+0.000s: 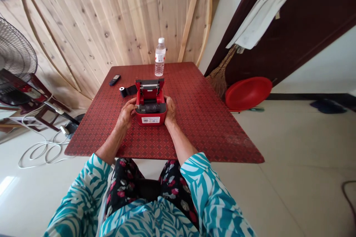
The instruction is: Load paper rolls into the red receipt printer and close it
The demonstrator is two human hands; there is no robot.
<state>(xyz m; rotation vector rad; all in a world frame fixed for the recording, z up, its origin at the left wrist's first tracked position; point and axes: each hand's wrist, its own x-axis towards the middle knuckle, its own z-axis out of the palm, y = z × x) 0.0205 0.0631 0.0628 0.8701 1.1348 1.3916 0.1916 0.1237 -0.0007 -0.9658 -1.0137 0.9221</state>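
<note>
A small red and black printer [151, 118] sits on the table with its lid [150, 87] raised, a white sticker with print on its near side. My left hand [128, 112] grips its left side, fingertips at the front left corner of the opening. Along the right side my right hand [170, 110] is wrapped, its thumb side up and some fingers hidden behind the casing. Inside the opening lies something dark, too unclear to name. A black roll [122, 92] with a pale core rests left of the printer, a dark strip running from it toward the lid.
A red patterned table [205, 133] carries a water bottle [160, 57] behind the printer and a dark handset-like device [114, 80] at back left. A fan [16, 52] and loose cable [46, 152] are left. At right stand a broom [221, 76] and red basin [247, 92].
</note>
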